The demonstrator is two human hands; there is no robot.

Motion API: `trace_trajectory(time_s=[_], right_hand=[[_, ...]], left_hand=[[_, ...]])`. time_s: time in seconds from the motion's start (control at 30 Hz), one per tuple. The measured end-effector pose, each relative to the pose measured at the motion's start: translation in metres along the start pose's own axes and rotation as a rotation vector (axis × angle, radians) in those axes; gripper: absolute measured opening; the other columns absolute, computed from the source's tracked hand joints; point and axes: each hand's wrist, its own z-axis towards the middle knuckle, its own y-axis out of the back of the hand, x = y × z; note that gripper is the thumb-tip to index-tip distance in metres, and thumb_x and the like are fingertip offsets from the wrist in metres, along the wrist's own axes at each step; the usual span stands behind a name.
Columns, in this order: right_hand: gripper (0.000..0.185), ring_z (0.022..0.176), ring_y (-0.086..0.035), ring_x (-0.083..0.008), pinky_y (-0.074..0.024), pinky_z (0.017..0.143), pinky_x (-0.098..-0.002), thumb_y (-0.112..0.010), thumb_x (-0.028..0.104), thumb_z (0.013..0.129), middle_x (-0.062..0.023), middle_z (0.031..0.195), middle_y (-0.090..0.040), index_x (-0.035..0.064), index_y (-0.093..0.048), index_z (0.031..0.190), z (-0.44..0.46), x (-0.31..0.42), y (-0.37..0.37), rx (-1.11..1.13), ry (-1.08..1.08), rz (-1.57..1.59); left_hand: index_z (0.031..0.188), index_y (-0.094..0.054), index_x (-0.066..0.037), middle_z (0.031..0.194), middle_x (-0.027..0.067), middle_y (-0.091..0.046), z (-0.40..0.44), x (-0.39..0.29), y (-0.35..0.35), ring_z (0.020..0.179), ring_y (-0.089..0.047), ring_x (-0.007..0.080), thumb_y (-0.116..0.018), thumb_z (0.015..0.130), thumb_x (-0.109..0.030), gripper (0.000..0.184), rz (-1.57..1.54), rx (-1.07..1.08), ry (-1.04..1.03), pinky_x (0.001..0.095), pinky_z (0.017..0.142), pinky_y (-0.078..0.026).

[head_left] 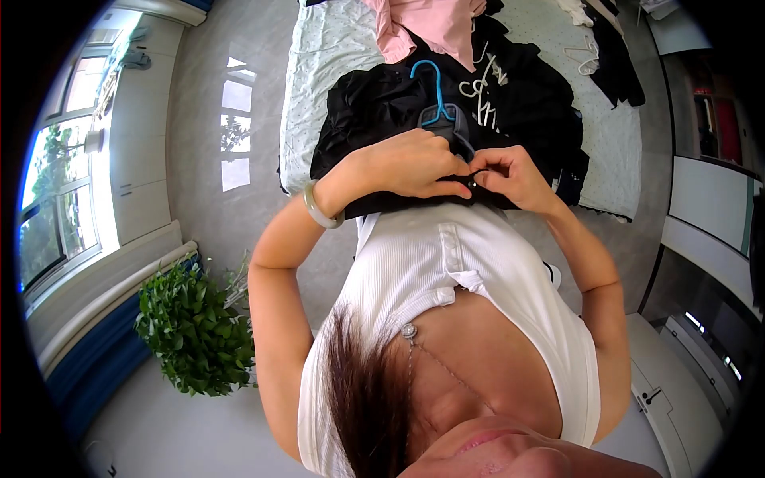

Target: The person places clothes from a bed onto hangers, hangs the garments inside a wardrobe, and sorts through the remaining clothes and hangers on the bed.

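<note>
A black garment [374, 103] with a greyish inner collar lies on the bed in front of me, a blue hanger [438, 94] in its neck with the hook pointing away. My left hand [413, 163] is closed on the garment's front edge just below the collar. Close beside it, my right hand [516, 177] pinches the same edge between thumb and fingers. A small shiny spot, perhaps a button, shows between the fingertips. The fingers partly cover the cloth they grip.
Several white hangers [481, 94] lie on more dark clothing right of the garment. A pink garment [434, 30] is farther back on the pale bedcover [315, 80]. Another white hanger [588, 60] lies at the right. A leafy plant [191, 327] stands at my left.
</note>
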Motion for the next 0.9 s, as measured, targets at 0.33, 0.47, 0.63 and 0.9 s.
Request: trace_trajectory(time_s=[0.33,0.47,0.63,0.9], right_hand=[[0.037,0.089,-0.057,-0.0079,-0.0434,0.080,-0.0204,-0.052,0.029,0.097,-0.0033,0.106,-0.065,-0.0007,-0.062,0.117,0.063,0.022,0.047,-0.352,0.201,-0.036],[0.041,0.089,-0.059,-0.0122,-0.0448,0.086,-0.0238,-0.052,0.036,0.099,-0.0029,0.088,-0.061,0.0002,-0.062,0.116,0.107,0.039,0.030,-0.111,0.121,0.092],[0.032,0.064,-0.050,-0.0095,-0.0473,0.080,-0.0268,-0.048,0.031,0.102,0.0030,0.062,-0.042,0.0016,-0.059,0.097,0.112,0.070,0.034,-0.082,0.456,0.233],[0.032,0.058,-0.046,-0.0082,-0.0419,0.058,-0.0242,-0.045,0.026,0.104,-0.0027,0.071,-0.051,-0.0005,-0.057,0.091,0.088,0.115,0.031,-0.129,0.729,0.092]], left_hand=[[0.075,-0.063,-0.005,0.058,0.0131,-0.058,0.002,-0.026,-0.009,0.059,-0.060,0.0351,-0.060,0.089,-0.034,0.032,0.105,0.062,-0.126,0.0433,0.055,-0.046],[0.072,-0.055,-0.007,0.056,0.0096,-0.056,-0.001,-0.029,-0.008,0.054,-0.057,0.0314,-0.060,0.091,-0.032,0.032,0.201,0.038,-0.135,0.0388,0.049,-0.043],[0.071,-0.057,-0.008,0.056,0.0072,-0.057,-0.013,-0.025,-0.002,0.059,-0.060,0.0276,-0.060,0.089,-0.033,0.031,0.350,-0.106,-0.017,0.0354,0.065,-0.048],[0.093,-0.068,-0.015,0.099,0.0059,-0.057,-0.019,-0.017,0.006,0.096,-0.055,0.0228,-0.074,0.075,-0.024,0.021,0.595,-0.700,-0.108,0.0392,0.094,-0.042]])
